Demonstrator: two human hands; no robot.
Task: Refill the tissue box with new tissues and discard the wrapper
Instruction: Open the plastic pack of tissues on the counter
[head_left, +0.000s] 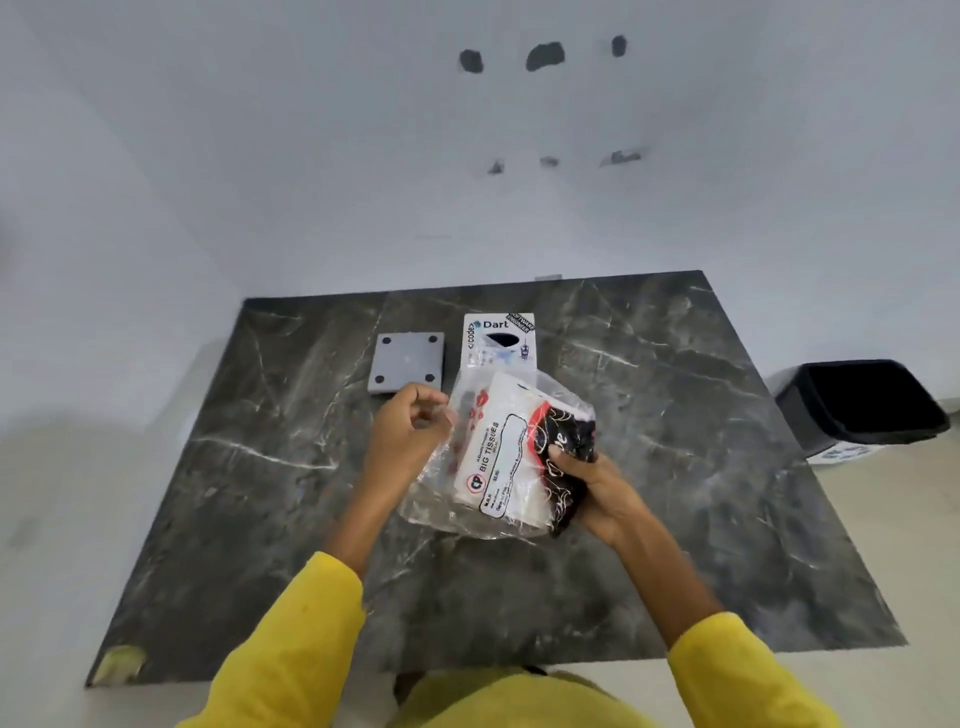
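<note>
A pack of tissues in a clear plastic wrapper (498, 462), printed white, red and black, is held above the middle of the dark marble table (260, 493). My right hand (597, 488) grips the pack's black end. My left hand (410, 431) pinches the loose wrapper edge on the pack's left side. Behind the pack stands the white tissue box (498, 338) with a dark oval slot on top. Its grey base plate (408, 362), with dark pads at its corners, lies flat to the box's left.
A black-lined waste bin (862, 405) stands on the floor to the right of the table. A white wall rises right behind the table. My yellow sleeves (311, 634) reach over the table's near edge.
</note>
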